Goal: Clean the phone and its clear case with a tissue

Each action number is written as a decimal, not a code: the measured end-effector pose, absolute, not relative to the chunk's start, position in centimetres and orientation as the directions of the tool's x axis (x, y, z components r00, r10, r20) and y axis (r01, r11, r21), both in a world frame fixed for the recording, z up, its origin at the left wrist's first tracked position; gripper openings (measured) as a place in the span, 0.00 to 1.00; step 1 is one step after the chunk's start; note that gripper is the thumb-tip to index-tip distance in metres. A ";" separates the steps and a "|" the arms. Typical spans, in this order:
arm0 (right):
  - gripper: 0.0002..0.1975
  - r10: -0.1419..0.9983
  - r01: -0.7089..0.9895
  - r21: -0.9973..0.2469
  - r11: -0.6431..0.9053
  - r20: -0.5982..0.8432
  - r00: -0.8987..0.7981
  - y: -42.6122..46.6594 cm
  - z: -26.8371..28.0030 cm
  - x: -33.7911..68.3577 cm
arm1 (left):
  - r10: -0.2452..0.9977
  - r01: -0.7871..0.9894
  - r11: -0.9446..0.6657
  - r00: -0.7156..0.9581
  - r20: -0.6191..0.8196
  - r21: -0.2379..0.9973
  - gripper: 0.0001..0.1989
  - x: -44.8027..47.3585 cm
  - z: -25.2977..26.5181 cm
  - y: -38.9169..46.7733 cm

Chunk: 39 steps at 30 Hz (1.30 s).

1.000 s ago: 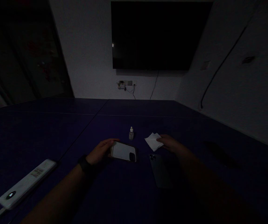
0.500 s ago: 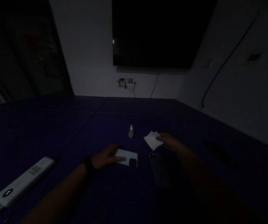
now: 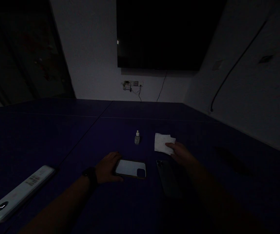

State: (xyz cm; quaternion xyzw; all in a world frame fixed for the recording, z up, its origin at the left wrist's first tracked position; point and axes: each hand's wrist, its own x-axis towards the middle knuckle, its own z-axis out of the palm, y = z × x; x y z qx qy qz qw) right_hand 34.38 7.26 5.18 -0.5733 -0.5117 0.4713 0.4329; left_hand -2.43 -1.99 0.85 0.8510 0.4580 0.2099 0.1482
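Note:
My left hand (image 3: 108, 167) lies at the left end of a phone case (image 3: 127, 168) that has a pale inside and a camera cut-out. Its thumb and fingers are spread around that end, with the thumb beside the near edge. Between thumb and fingers, my right hand (image 3: 181, 152) pinches a folded white tissue (image 3: 161, 143), held flat near the tabletop. Just below it a dark phone (image 3: 167, 178) rests with its camera lenses facing up. A small clear dropper bottle (image 3: 137, 138) with a white top stands upright beyond the case.
At the left a long white power bank-like device (image 3: 20, 193) with a cable lies on the dark blue table (image 3: 64, 136). A dim dark object (image 3: 230, 159) is at the right. A large screen (image 3: 166, 35) and wall sockets (image 3: 132, 84) are behind the table.
My left thumb has come off the phone case's inner face to its near side, and the case has shifted slightly right. My right hand has moved the tissue a little right and turned it.

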 end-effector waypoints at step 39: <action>0.21 0.674 0.645 -0.196 0.739 0.207 -0.709 -1.7 0.9 18.4 | 0.824 0.664 -0.530 0.549 0.137 0.528 0.44 -3.7 -0.6 -0.4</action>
